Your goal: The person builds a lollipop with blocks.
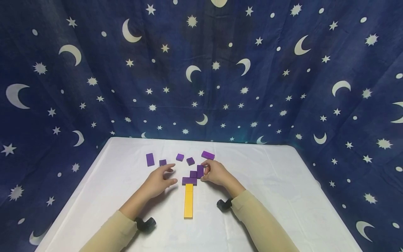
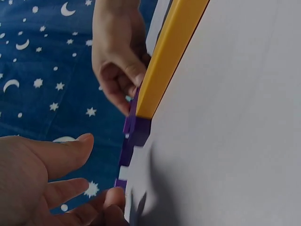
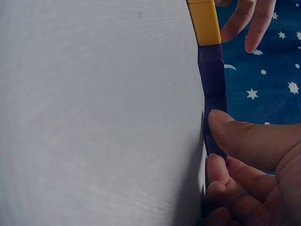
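Note:
My right hand (image 1: 217, 173) pinches an upright-lying purple rectangular block (image 1: 200, 171) between thumb and fingers, by its right side. That block lies against a small purple block (image 1: 193, 174), just behind a crosswise purple block (image 1: 189, 181). A row of yellow blocks (image 1: 188, 203) runs from the crosswise block toward me. In the right wrist view the thumb (image 3: 223, 123) presses on a dark purple block edge. My left hand (image 1: 158, 182) hovers left of the blocks, fingers apart and relaxed, holding nothing; the left wrist view shows its thumb (image 2: 70, 153) spread from the fingers.
Behind the hands lie more purple blocks: a rectangle (image 1: 150, 159) at left, small ones (image 1: 179, 157), (image 1: 190, 161) in the middle, one (image 1: 162, 162) near my left fingertips, and a rectangle (image 1: 208, 155) at right. A star-patterned curtain (image 1: 201, 87) hangs behind the white table (image 1: 267, 182).

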Action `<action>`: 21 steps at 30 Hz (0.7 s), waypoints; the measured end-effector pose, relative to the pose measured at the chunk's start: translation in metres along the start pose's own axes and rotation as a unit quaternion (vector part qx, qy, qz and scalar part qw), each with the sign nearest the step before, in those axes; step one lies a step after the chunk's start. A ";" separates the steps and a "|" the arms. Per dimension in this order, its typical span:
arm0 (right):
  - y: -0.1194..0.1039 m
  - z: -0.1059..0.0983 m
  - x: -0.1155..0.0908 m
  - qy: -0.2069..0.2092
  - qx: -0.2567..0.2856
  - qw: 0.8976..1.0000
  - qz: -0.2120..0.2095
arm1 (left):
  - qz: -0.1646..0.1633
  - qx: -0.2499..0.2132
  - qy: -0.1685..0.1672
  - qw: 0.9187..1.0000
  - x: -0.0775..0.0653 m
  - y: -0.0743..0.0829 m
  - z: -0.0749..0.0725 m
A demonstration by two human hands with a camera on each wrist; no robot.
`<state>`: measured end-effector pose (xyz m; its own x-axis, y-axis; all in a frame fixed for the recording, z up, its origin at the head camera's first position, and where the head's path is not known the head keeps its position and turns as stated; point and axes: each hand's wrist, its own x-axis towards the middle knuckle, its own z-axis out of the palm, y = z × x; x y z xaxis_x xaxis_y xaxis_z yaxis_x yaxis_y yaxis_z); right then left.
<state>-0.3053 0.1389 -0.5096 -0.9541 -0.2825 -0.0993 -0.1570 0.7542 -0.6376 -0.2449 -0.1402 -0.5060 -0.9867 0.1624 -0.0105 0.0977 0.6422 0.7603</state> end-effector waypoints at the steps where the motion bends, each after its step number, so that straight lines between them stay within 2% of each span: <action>1: 0.000 0.000 0.000 0.001 0.000 1.000 -0.001 | -0.004 -0.002 0.004 1.000 0.001 -0.001 -0.002; 9: 0.001 0.002 0.000 0.002 0.000 1.000 0.006 | -0.024 -0.015 0.021 0.999 0.012 -0.010 -0.020; 15: 0.002 0.002 0.000 0.003 0.003 1.000 0.004 | -0.048 -0.047 0.014 0.998 0.022 -0.019 -0.030; 18: 0.002 0.002 0.000 0.003 0.002 1.000 0.006 | -0.055 -0.045 0.017 0.997 0.027 -0.022 -0.033; 21: 0.002 0.002 0.000 0.002 0.004 1.000 0.009 | -0.057 -0.022 0.029 0.998 0.031 -0.024 -0.037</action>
<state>-0.3051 0.1389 -0.5124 -0.9579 -0.2665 -0.1069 -0.1383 0.7546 -0.6415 -0.2826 -0.1780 -0.5007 -0.9970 0.0450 -0.0623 -0.0210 0.6204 0.7840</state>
